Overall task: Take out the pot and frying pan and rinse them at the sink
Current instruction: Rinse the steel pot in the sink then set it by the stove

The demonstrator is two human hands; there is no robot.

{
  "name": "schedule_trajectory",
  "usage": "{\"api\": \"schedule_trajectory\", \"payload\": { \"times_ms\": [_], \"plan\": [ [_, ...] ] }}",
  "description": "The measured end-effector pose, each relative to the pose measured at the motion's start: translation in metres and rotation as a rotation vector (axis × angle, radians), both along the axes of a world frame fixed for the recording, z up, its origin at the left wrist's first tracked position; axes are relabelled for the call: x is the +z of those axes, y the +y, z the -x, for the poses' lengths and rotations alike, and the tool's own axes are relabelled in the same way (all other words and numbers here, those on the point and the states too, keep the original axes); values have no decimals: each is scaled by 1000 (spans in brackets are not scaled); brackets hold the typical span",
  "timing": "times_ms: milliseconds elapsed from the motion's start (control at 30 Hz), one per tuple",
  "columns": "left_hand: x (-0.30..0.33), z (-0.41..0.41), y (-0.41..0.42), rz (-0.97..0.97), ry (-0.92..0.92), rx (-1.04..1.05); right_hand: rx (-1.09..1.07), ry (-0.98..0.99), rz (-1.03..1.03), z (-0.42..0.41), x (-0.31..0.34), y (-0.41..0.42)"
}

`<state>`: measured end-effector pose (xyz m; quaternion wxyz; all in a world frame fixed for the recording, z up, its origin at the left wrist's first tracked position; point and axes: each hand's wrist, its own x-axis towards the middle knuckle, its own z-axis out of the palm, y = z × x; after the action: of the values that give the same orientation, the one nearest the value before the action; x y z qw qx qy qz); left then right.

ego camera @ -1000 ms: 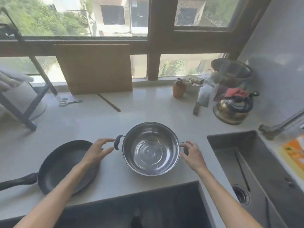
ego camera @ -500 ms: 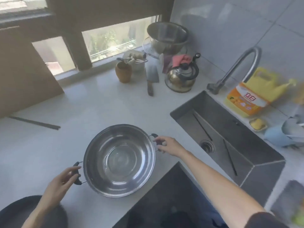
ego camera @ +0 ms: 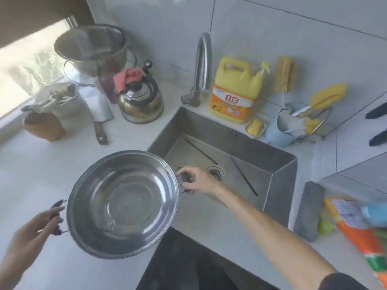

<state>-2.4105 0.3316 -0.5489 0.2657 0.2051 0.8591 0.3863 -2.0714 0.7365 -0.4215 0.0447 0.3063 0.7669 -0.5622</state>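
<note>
Glossy steel pot (ego camera: 123, 204), matt sink (ego camera: 278, 181)

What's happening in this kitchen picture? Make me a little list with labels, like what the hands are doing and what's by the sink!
pot: shiny metal pot, held between counter and sink, looks empty
left hand: left hand grips one pot handle
right hand: right hand grips the other handle, over the sink
sink: sink, no dishes inside
tap: tap, no water running
beside tap: yellow soap jug
on counter: kettle, cleaver
frying pan: not in view
</note>
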Motion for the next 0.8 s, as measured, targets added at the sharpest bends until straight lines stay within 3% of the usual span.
{"api": "schedule_trajectory", "payload": {
  "times_ms": [67,167,333,567,800],
  "plan": [
    [119,-78,118,-73,45,-27,-111,11,-32,-28,7,38],
    [153,-103,221,-42,89,-205,-233,42,-68,-65,7,85],
    [138,-103,332,66,120,-358,-432,4,-12,-108,-20,134],
    [62,-93,421,302,279,-628,-589,-102,-3,-123,-102,168],
    [-33,-78,468,503,180,-768,-704,-219,33,-105,-178,178]
  ]
}}
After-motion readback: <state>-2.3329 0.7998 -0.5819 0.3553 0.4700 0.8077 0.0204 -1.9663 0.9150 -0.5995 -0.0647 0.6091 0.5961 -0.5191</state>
